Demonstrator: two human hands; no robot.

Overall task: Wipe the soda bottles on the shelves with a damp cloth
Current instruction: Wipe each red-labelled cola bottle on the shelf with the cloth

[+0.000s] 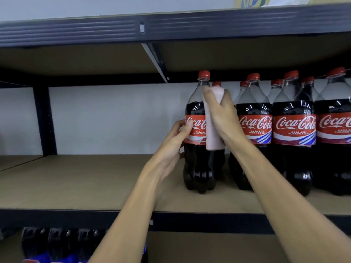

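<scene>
A large cola bottle (197, 164) with a red cap and red label stands upright at the left end of a row on the middle shelf (95, 183). My left hand (176, 141) grips its left side at the label. My right hand (222, 114) holds a folded pale pink cloth (213, 137) pressed against the bottle's right side, from the shoulder down past the label. Several more cola bottles (254, 130) stand to the right, in two rows.
The shelf board left of the held bottle is bare brown wood. A dark upper shelf (171, 27) with a metal bracket hangs close above the caps. A dark upright post (43, 120) stands at the left. Dark bottles (57, 243) sit on the shelf below.
</scene>
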